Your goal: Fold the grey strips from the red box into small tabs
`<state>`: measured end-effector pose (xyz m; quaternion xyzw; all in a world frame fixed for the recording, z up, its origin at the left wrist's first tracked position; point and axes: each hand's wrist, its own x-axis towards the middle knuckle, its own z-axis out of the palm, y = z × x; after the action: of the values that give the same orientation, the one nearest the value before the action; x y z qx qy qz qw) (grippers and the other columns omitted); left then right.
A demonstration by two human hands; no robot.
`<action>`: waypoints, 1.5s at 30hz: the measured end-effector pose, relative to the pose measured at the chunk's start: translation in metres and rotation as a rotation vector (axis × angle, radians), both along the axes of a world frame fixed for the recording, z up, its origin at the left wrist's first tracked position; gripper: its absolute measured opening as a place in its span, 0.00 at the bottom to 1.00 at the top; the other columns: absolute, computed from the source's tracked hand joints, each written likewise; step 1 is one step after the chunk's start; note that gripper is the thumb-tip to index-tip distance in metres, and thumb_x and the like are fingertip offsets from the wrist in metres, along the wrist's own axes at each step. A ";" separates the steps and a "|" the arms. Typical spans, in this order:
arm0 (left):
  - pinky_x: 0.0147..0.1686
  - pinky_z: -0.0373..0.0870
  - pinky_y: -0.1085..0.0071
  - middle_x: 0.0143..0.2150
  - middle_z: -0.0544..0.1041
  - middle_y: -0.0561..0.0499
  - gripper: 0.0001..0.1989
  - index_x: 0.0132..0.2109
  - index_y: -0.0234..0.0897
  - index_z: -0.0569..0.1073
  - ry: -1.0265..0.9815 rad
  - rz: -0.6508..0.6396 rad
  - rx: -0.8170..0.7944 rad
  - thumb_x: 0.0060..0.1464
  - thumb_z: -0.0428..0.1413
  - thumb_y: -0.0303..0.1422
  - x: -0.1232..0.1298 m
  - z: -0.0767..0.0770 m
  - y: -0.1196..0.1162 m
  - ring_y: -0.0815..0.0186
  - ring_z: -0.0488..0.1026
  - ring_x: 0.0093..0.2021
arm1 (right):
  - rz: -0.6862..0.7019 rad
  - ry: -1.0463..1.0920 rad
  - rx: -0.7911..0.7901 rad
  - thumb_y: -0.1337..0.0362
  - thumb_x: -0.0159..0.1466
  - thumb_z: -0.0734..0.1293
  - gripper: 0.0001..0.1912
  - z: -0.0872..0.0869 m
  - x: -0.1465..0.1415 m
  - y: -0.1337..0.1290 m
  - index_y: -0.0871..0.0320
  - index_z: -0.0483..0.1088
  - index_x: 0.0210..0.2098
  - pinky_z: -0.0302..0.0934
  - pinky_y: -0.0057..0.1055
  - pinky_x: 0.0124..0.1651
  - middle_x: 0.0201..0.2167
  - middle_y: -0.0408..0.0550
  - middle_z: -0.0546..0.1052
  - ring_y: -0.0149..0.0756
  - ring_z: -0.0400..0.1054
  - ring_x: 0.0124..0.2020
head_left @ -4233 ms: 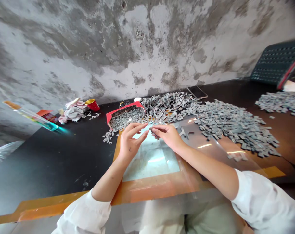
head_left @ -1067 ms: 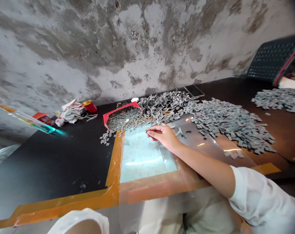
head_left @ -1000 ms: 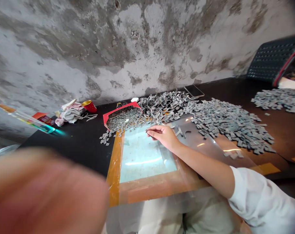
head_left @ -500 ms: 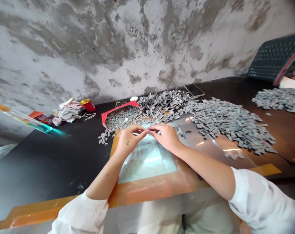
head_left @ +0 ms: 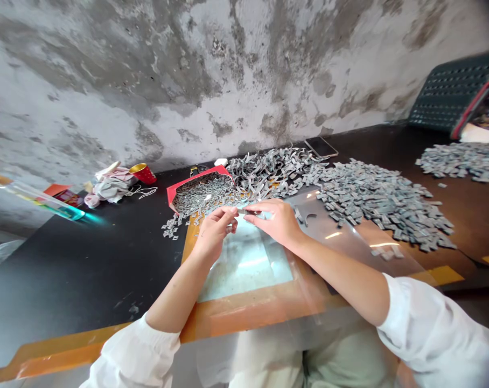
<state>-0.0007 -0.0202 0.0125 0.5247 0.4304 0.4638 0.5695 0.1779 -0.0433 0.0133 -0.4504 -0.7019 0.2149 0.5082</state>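
My left hand (head_left: pixel 215 230) is closed in a pinch, thumb against forefinger, over the lit pale sheet (head_left: pixel 244 269). My right hand (head_left: pixel 277 222) faces it from the right, thumb and fingers bent around a small grey piece (head_left: pixel 243 212). That piece lies between the two sets of fingertips, and both seem to grip it; its details are too small to make out. Just beyond the hands lies a red-edged box (head_left: pixel 172 193) full of tiny grey pieces. Behind the right hand spreads a heap of curved grey strips (head_left: pixel 277 167).
A pile of flat grey pieces (head_left: pixel 382 199) lies to the right, another small pile (head_left: pixel 465 161) farther off. A phone (head_left: pixel 321 146), a tipped dark basket (head_left: pixel 450 97), a red cup (head_left: pixel 142 173), crumpled cloth (head_left: pixel 113 186) and a clear tube (head_left: pixel 42 199) stand around. The stained wall (head_left: pixel 228 81) closes the back.
My fingertips, pressed together before, have drawn slightly apart, with the grey piece now showing between them. My left fingers have curled in more, and my right thumb has dropped from the forefinger.
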 end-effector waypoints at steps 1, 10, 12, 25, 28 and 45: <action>0.25 0.64 0.77 0.24 0.68 0.55 0.15 0.32 0.35 0.73 -0.023 -0.010 0.005 0.48 0.62 0.44 -0.001 0.000 0.000 0.74 0.65 0.24 | 0.017 0.022 -0.004 0.56 0.59 0.69 0.10 0.000 0.000 0.001 0.49 0.79 0.39 0.62 0.36 0.50 0.39 0.45 0.80 0.40 0.73 0.43; 0.28 0.68 0.73 0.30 0.71 0.51 0.15 0.34 0.36 0.74 -0.003 -0.156 0.216 0.50 0.61 0.44 -0.009 -0.010 0.007 0.72 0.67 0.26 | 0.116 0.019 -0.010 0.59 0.58 0.71 0.09 -0.003 -0.003 0.001 0.47 0.79 0.39 0.61 0.37 0.50 0.38 0.45 0.80 0.39 0.72 0.42; 0.28 0.67 0.73 0.31 0.70 0.52 0.15 0.32 0.36 0.72 0.046 -0.190 0.251 0.51 0.61 0.44 -0.009 -0.010 0.007 0.73 0.66 0.26 | 0.115 -0.017 -0.003 0.59 0.58 0.71 0.08 -0.004 -0.004 0.001 0.46 0.79 0.38 0.61 0.38 0.49 0.37 0.45 0.80 0.39 0.71 0.41; 0.24 0.73 0.74 0.29 0.69 0.57 0.15 0.39 0.38 0.60 -0.050 -0.098 0.249 0.55 0.59 0.39 0.011 -0.008 -0.006 0.74 0.69 0.23 | -0.048 -0.083 0.109 0.61 0.55 0.74 0.09 -0.005 -0.004 0.000 0.49 0.79 0.37 0.60 0.34 0.45 0.34 0.43 0.80 0.36 0.69 0.37; 0.23 0.73 0.75 0.30 0.69 0.57 0.17 0.40 0.38 0.60 -0.078 -0.074 0.267 0.53 0.61 0.38 0.012 -0.007 -0.007 0.74 0.69 0.24 | -0.062 -0.109 0.131 0.60 0.55 0.74 0.08 -0.005 -0.005 0.000 0.50 0.79 0.36 0.59 0.34 0.44 0.33 0.43 0.80 0.35 0.69 0.36; 0.21 0.69 0.76 0.26 0.66 0.60 0.19 0.34 0.38 0.56 -0.128 -0.133 0.278 0.50 0.63 0.33 0.006 -0.005 -0.003 0.75 0.66 0.22 | -0.035 -0.277 0.245 0.56 0.60 0.69 0.08 -0.004 -0.001 -0.001 0.47 0.79 0.38 0.53 0.36 0.47 0.35 0.42 0.80 0.35 0.66 0.37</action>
<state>0.0051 -0.0229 0.0074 0.5951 0.2891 0.5125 0.5473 0.1769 -0.0443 0.0089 -0.4224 -0.7783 0.0547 0.4613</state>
